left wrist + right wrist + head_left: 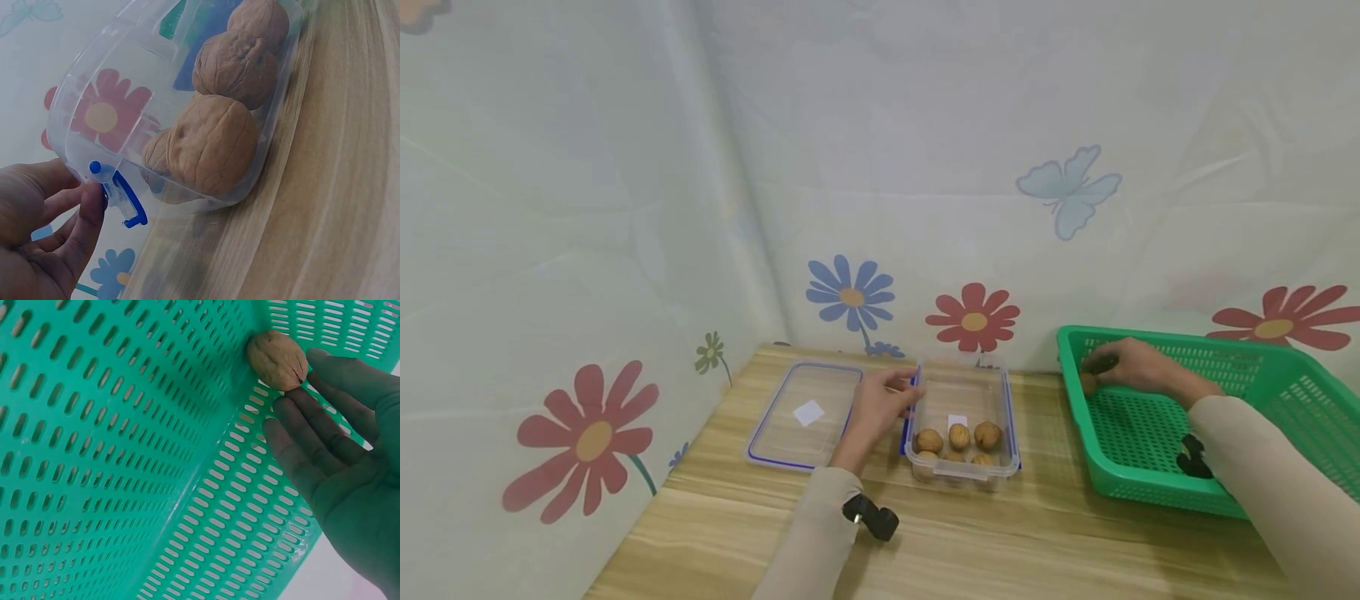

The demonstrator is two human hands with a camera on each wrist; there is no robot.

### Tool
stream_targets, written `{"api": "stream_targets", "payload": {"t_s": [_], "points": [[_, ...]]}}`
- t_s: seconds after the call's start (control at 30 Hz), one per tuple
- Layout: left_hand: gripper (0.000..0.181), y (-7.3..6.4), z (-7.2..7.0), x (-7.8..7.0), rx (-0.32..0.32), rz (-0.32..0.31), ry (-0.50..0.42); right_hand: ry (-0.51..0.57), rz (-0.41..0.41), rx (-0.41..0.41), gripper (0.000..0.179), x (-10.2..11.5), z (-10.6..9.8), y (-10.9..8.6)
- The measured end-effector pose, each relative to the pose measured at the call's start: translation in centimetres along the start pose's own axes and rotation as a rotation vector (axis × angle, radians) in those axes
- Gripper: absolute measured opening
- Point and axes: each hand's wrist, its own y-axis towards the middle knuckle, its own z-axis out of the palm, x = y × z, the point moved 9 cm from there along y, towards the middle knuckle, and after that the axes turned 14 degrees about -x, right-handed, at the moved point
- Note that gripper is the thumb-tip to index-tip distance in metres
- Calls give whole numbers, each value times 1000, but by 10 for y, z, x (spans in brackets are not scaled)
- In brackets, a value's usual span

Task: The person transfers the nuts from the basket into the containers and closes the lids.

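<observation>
A clear plastic box with blue clips holds several walnuts gathered at its near end. At the box's left side, my left hand pinches the edge by the side clip, its fingertips close against the clip in the left wrist view. Inside the green basket, my right hand reaches into the far left corner. There a single walnut lies against the walls, with the right fingertips right at its side and the fingers fairly straight.
To the left of the box lies its clear lid with a blue seal and a white label. The wooden table meets a flower-printed curtain at the back and left. The basket's raised rim stands at the right.
</observation>
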Motion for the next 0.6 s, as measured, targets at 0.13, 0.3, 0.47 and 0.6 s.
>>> {"api": "stream_targets", "payload": {"t_s": [0.13, 0.3, 0.47, 0.6], "points": [[35, 0, 1, 0, 3, 3, 9, -14, 12, 22, 32, -2, 2, 1], [36, 0, 1, 0, 2, 3, 15, -38, 16, 40, 22, -2, 3, 0], [36, 1, 1, 1, 7, 11, 9, -37, 34, 69, 22, -3, 6, -3], [35, 1, 2, 1, 11, 7, -12, -17, 42, 77, 20, -4, 9, -4]]}}
